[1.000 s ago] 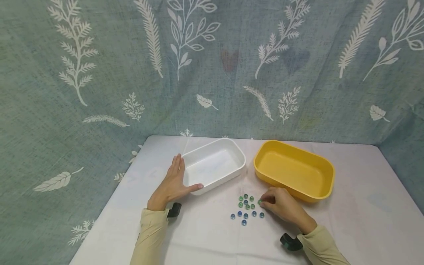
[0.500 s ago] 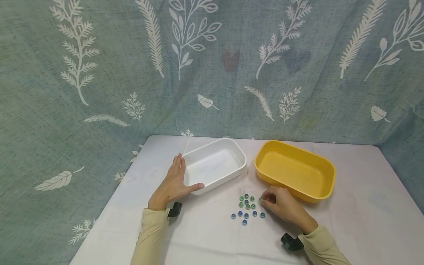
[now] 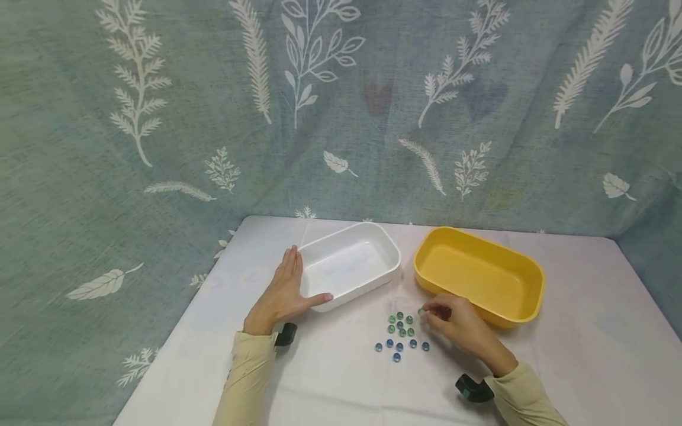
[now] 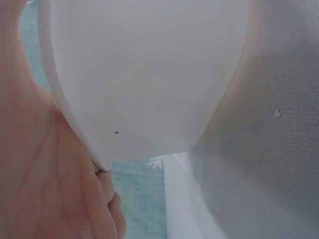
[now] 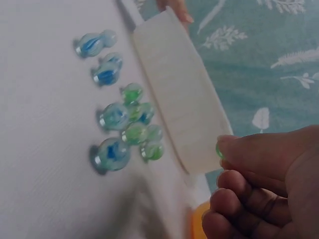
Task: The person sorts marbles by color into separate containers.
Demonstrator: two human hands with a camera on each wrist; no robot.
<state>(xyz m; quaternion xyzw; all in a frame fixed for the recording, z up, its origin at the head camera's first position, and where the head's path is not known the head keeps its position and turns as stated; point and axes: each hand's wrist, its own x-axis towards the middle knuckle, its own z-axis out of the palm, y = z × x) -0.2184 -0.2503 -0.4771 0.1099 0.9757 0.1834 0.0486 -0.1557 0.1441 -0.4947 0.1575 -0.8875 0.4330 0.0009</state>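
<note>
My right hand pinches a green marble between thumb and fingertips, close in front of the yellow container. In the right wrist view only a sliver of that marble shows past the thumb; the other fingers are curled in. Left of this hand several green marbles and blue marbles lie loose on the white cloth. At the left end of the white container, my left hand rests against the rim, fingers straight and thumb spread along the front side.
The two containers stand side by side toward the back of the cloth-covered table, with a narrow gap between them. Behind rises a green curtain with white leaf prints. A dark wrist camera sits below the right wrist.
The right hand has lifted the green marble slightly up and away from the group. The left hand stays at the white container, and the whole view has shifted a little.
</note>
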